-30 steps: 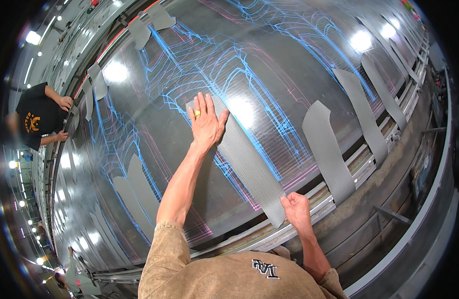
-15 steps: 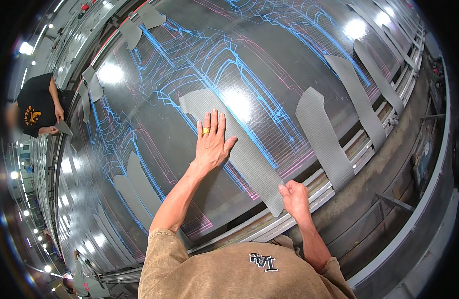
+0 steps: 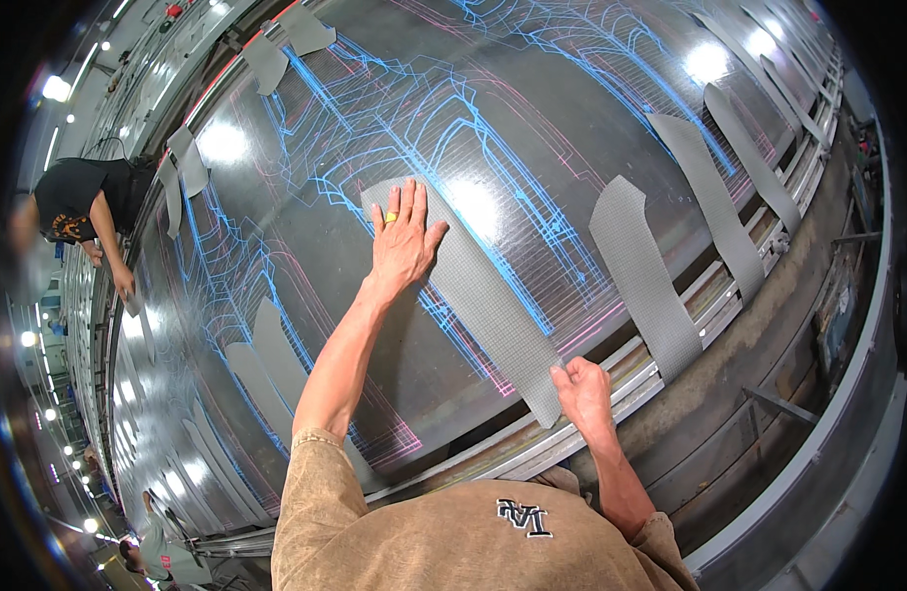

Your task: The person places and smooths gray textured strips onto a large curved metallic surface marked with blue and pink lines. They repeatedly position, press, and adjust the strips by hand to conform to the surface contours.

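Dark table: I see the dark table running far and to both sides, crossed by projected-looking blue lines. Its sheen suggests little friction, so a sideways push could make a piece slide.
Near rail: The metal rail edges the table on the near side. A piece's near end could snag there if drawn over it carelessly.
Grey strip: The long textured grey strip lies between both hands, slanting from far left to near right, its near end at the rail. Uneven pressure at its two ends could swing it askew to the blue lines or raise a ripple.
Right-hand neighbour: Another grey piece lies apart to the right, reaching over the rail. If the right arm swung that way, I judge it could be knocked.
Left hand: The left hand lies flat on the strip's far end, fingers extended, nothing gripped. Pressing too lightly could let that end creep.
Right hand: The right hand is at the near end's right edge, fingers curled in; I cannot tell whether they pinch it. A sharp tug there could twist the corner.
Yellow ring: The ring on the left hand could scuff the surface if dragged.
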